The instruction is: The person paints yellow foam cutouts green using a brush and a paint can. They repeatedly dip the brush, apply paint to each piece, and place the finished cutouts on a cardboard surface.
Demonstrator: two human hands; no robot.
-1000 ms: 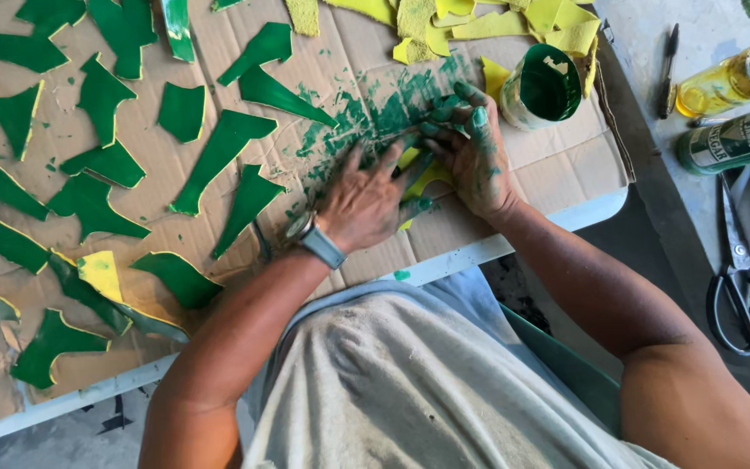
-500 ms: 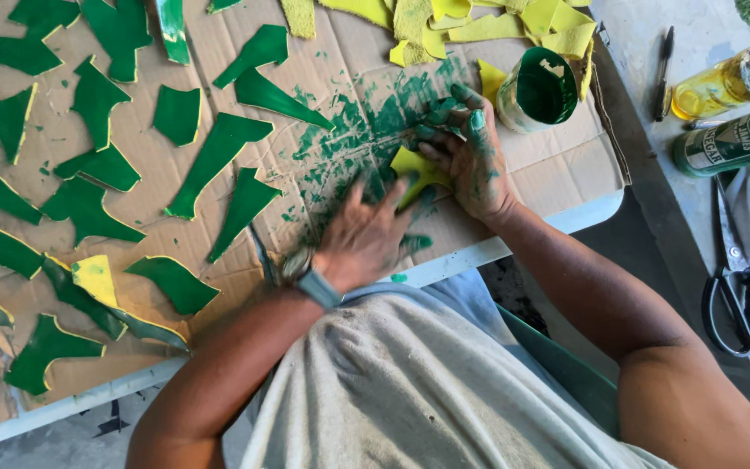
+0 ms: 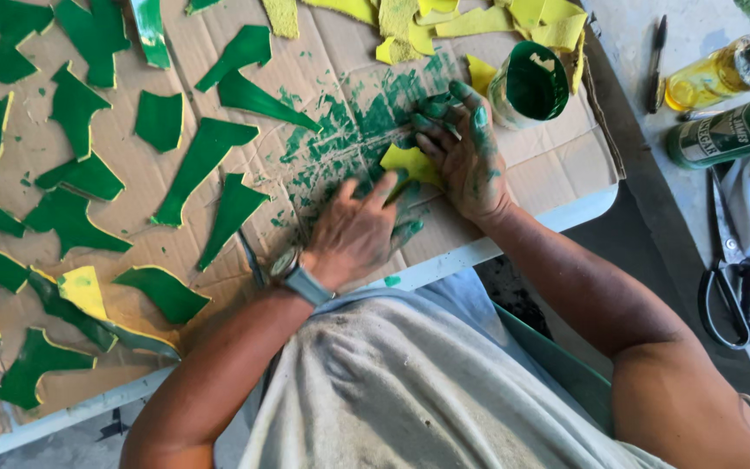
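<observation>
Head view showed the left hand (image 3: pixel 353 234) flat, fingers together, touching a yellow piece (image 3: pixel 411 163) on green-smeared cardboard (image 3: pixel 557 156). The paint-stained right hand (image 3: pixel 466 148) pressed that piece with fingers spread, just beside a green paint cup (image 3: pixel 531 84).

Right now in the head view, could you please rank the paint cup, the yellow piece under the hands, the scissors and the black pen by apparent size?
1. Scissors, the longest, partly cut off by the frame edge.
2. Paint cup, green inside.
3. Yellow piece, partly hidden by the right hand and left hand, so its true size is unsure.
4. Black pen, long but thin.
</observation>
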